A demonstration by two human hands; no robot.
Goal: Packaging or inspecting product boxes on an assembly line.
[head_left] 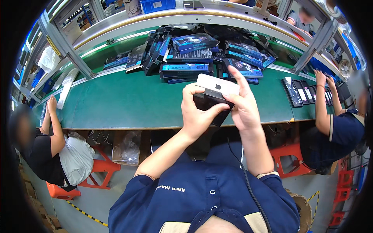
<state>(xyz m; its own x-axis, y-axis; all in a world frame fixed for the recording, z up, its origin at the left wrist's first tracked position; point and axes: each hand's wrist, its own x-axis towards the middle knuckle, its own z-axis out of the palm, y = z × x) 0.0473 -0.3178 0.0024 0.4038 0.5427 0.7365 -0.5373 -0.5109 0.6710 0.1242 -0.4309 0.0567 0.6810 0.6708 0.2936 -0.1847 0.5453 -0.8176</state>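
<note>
My left hand (196,114) and my right hand (243,105) together hold a small flat device (215,87) with a white upper part and a black lower part, raised above the near edge of the green workbench (128,103). The left thumb presses on the black part while the fingers curl behind it. My right hand grips the device's right side, index finger pointing up past its top edge. A thin black cable (243,171) hangs down along my right forearm.
A pile of black and blue product boxes (194,54) lies at the back of the bench. Flat black items (301,93) sit in a row at the right. Co-workers sit at the left (50,147) and right (334,124) on orange stools (289,157).
</note>
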